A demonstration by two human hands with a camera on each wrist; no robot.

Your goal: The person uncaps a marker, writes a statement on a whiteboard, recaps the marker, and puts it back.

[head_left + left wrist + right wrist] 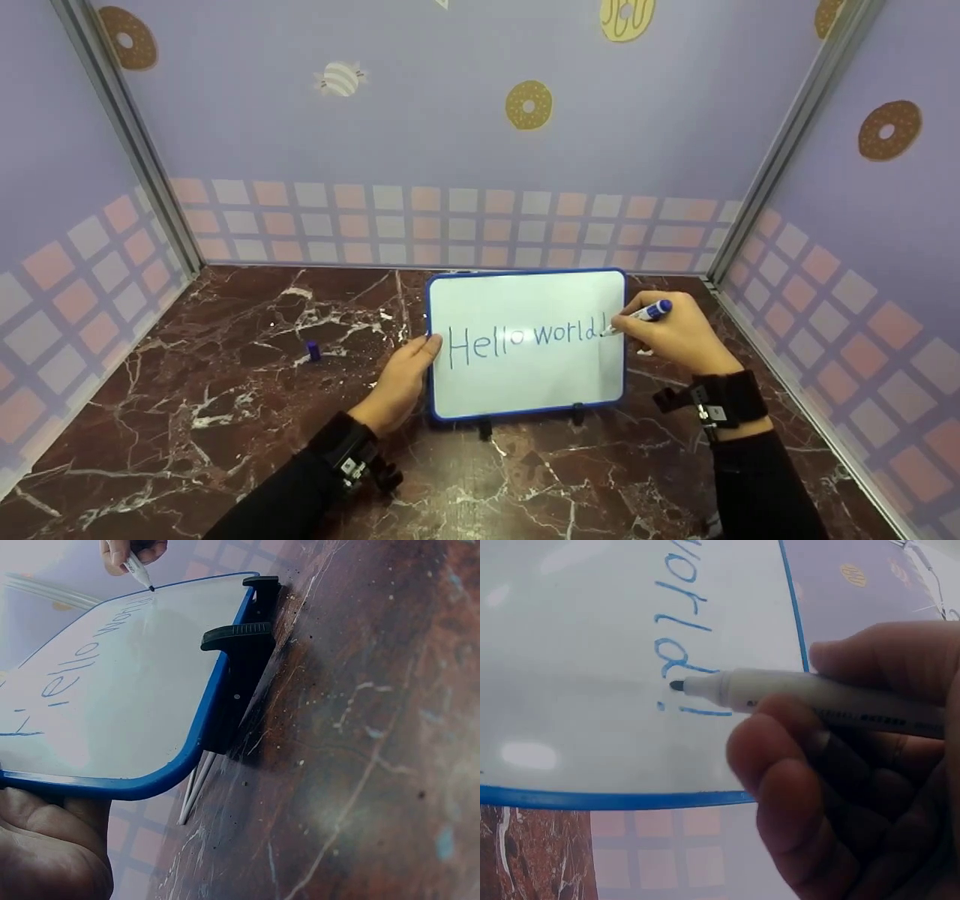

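Observation:
A blue-framed whiteboard [525, 382] stands tilted back on the table, with "Hello world!" written across it in blue. My left hand [401, 379] grips its left edge, thumb on the front rim and the fingers behind it. At the right side of the board my right hand [671, 330] pinches a white marker [780, 690] with a blue end. The marker's dark tip lies close to the exclamation mark in the right wrist view; whether it touches the surface I cannot tell. A blue marker cap [313, 350] stands on the table, left of the board.
Black stand clips [240, 637] hold the board's lower edge. The brown marbled tabletop [225, 450] is bounded by purple walls [450, 150] with pink and white checks and sweet motifs. Each wrist wears a black strap [731, 405] with a small device.

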